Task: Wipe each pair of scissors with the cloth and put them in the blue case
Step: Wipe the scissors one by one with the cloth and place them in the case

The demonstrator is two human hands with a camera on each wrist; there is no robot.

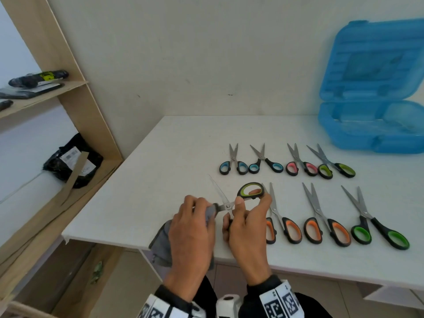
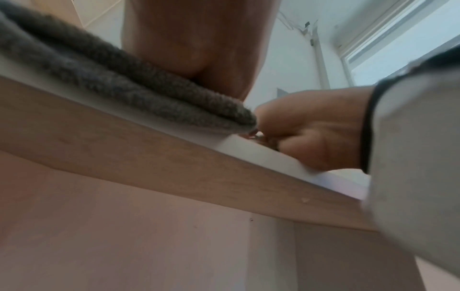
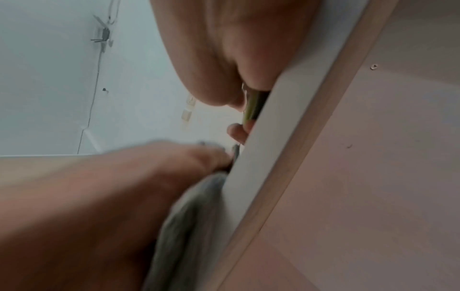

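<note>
At the white counter's [image 1: 160,157] near edge, the left hand [image 1: 191,228] clamps the grey cloth [image 1: 160,242] around one blade of the green-handled scissors [image 1: 249,191], the right hand's [image 1: 247,226] grip closed on their handles; the blue case [image 1: 371,125] lies open, far right.

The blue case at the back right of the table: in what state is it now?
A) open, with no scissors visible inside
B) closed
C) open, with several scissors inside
A: the blue case stands with its lid raised, and no scissors show in its tray.
</note>
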